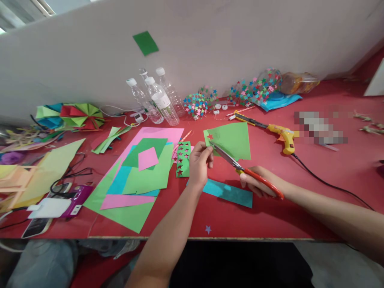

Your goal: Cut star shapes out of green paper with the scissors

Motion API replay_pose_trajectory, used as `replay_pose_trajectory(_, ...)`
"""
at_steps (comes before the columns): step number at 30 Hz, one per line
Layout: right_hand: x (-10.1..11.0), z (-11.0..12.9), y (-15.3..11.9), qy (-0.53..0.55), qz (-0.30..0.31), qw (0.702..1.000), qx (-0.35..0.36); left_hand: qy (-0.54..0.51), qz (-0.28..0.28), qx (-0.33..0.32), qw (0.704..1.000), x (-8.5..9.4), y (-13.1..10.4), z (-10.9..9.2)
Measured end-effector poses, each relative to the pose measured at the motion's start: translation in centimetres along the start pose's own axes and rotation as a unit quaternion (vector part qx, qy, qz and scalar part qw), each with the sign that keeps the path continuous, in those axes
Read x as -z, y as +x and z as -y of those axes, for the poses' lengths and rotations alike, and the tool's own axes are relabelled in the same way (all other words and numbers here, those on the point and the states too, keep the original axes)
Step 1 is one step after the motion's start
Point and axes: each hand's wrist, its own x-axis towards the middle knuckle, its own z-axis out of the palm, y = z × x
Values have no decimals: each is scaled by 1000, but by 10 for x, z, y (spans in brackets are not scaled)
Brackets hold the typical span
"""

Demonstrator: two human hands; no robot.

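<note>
My right hand grips a pair of scissors with red handles, the blades pointing left and away from me. Their tips meet the fingertips of my left hand, which is closed in a pinch; what it pinches is too small or hidden to name. Just beyond both hands lies a light green paper sheet with a red star shape near its left edge. Left of my left hand is a green strip with several star-shaped cut-outs. A blue paper strip lies below the blades.
Layered coloured paper covers the table's left middle. Clear bottles and star-covered balls stand along the wall. A yellow glue gun trails its cord to the right. A purple power strip sits left; a small star lies near the front edge.
</note>
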Motion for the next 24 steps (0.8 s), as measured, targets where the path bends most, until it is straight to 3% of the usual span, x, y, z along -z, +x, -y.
replay_pose_trajectory(14,2,9,-3,37,-1,998,-56,-4,6,-5,1000,1,0,-3)
replay_pose_trajectory(19,4,13,-5,29,-4,999,-46,7,4,-17,1000,4,2,-2)
replay_pose_trajectory(24,2,7,-3,38,32,999,-19,19,-33,-39,999,8,6,-4)
